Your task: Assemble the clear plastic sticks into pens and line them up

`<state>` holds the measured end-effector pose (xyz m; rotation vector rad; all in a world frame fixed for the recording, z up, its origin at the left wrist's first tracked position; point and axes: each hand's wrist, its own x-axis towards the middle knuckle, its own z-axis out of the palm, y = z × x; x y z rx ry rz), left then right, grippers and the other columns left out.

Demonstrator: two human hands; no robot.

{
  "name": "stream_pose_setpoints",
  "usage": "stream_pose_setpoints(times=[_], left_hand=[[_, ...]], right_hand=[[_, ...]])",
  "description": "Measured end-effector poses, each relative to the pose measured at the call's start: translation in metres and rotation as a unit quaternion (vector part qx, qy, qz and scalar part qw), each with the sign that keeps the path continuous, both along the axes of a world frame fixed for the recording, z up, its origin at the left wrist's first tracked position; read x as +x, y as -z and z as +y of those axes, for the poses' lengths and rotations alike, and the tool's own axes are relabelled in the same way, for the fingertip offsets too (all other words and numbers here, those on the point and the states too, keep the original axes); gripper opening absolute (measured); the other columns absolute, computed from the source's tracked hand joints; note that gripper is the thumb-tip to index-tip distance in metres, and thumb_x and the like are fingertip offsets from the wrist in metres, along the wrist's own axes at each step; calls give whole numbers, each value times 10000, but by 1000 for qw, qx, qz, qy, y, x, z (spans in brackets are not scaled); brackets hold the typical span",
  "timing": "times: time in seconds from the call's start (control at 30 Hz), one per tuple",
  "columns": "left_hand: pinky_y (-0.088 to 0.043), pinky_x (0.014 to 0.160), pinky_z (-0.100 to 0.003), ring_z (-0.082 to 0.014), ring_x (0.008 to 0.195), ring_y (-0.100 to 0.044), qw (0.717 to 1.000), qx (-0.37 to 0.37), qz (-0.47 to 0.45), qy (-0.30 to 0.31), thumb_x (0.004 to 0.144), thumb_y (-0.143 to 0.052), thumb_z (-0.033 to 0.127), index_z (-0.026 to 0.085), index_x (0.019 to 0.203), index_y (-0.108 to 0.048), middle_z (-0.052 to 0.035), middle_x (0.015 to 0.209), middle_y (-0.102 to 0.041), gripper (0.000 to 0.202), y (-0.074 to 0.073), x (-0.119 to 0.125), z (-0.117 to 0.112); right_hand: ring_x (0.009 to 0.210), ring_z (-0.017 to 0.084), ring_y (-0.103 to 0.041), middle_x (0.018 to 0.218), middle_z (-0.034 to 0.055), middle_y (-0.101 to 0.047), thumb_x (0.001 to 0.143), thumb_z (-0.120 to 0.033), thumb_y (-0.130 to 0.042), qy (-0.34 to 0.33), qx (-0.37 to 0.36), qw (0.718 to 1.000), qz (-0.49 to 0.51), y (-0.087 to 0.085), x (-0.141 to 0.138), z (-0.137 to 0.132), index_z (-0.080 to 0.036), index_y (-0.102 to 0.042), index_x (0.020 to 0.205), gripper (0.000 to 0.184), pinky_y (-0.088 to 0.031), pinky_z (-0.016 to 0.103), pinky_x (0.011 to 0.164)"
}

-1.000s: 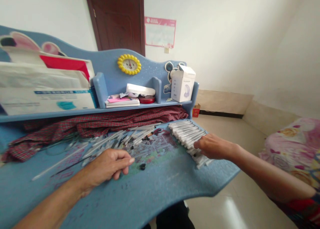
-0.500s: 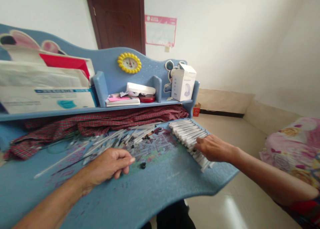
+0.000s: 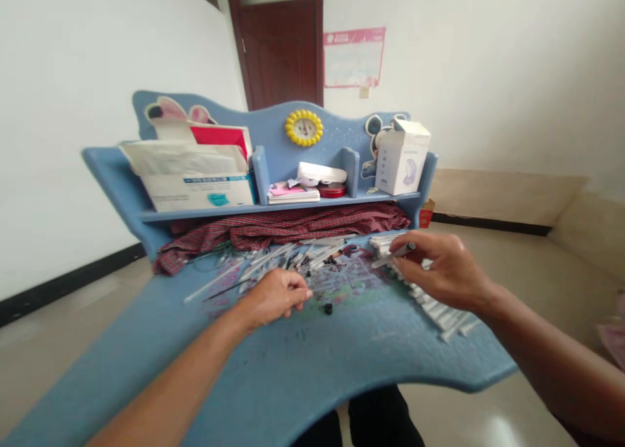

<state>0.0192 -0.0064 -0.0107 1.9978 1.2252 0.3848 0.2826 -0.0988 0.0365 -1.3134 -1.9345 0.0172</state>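
Pinching a slim pen (image 3: 392, 256) between thumb and fingertips, the right hand (image 3: 446, 271) hovers above the row of white pens (image 3: 446, 317) on the blue desk (image 3: 342, 369). The left hand (image 3: 274, 297) rests curled beside loose pen parts (image 3: 288, 258); its palm is hidden, so I cannot tell whether it grips anything.

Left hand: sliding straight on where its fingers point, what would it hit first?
Probably the small black cap on the desk just beyond the left hand, though it might slip past it.

the blue desk (image 3: 312, 375) carries a loose heap of clear pen tubes (image 3: 273, 259) toward the back, with a small black cap (image 3: 328, 309) lying alone near the middle. a neat row of white pens (image 3: 442, 311) runs along its right side. a red checked cloth (image 3: 293, 229) is bunched at the back under the shelf (image 3: 205, 211).
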Motion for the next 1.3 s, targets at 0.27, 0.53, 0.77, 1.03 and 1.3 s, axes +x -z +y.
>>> stream_pose_setpoints(times=[0.27, 0.53, 0.77, 1.03, 1.3], left_hand=[[-317, 510, -219, -132, 541, -515, 965, 206, 138, -82, 693, -497, 277, 168, 609, -600, 3, 543, -578, 171, 0, -30, 20], [-301, 534, -229, -150, 597, -537, 931, 244, 242, -123, 706, -491, 260, 184, 636, -628, -17, 579, -598, 172, 7, -38, 24], [-313, 538, -223, -141, 602, -542, 929, 243, 243, -134, 740, -465, 233, 180, 688, -633, -14, 588, -591, 184, 12, -37, 25], [-400, 755, -267, -186, 898, -536, 888, 351, 278, -106, 805, -456, 295, 196, 823, -666, -63, 909, -582, 233, 21, -14, 18], [-411, 810, -290, -216, 947, -509, 874, 348, 319, -117, 789, -487, 294, 175, 781, -663, -84, 907, -559, 213, 26, -8, 20]], right_hand=[[419, 103, -528, 468, -35, -562, 667, -197, -584, -137, -113, 937, 300, 15, -66, 51, -146, -573, 782, 126, -392, 198, 422], [365, 95, -496, 430, -32, -570, 617, -251, -646, -158, -189, 881, 403, 56, -76, 92, -156, -539, 696, 163, -402, 206, 419], [364, 102, -495, 415, -35, -563, 604, -195, -609, -111, -205, 891, 390, 72, -62, 101, -158, -543, 720, 138, -398, 203, 409], [336, 109, -507, 389, -45, -551, 609, -210, -599, -97, -242, 875, 408, 80, -72, 103, -165, -537, 730, 143, -405, 196, 375], [365, 131, -560, 402, -46, -551, 623, -246, -608, -91, -260, 862, 427, 88, -89, 110, -158, -543, 773, 186, -421, 191, 354]])
